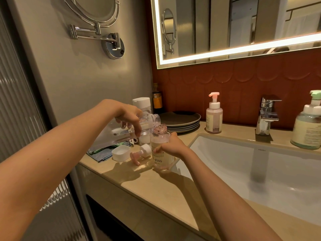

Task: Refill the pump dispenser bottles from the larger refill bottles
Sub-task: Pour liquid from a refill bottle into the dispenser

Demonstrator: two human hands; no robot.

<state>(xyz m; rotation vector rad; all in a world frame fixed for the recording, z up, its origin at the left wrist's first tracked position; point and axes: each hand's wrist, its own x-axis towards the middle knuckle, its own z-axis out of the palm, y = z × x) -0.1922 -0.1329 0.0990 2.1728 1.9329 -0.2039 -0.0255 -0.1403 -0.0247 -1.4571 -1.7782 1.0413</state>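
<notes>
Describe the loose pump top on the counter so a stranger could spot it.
Start at the white sink and move to the counter on its left side. Just left of the open bottle that the right hand steadies lies the pump top. Unlike the square white cap beside it, it is round, with a pink nozzle, lying on its side.

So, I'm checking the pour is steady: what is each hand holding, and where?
The left hand grips the tilted refill bottle by its shoulder, just below the neck. The right hand grips the open pump bottle round its middle.
</notes>
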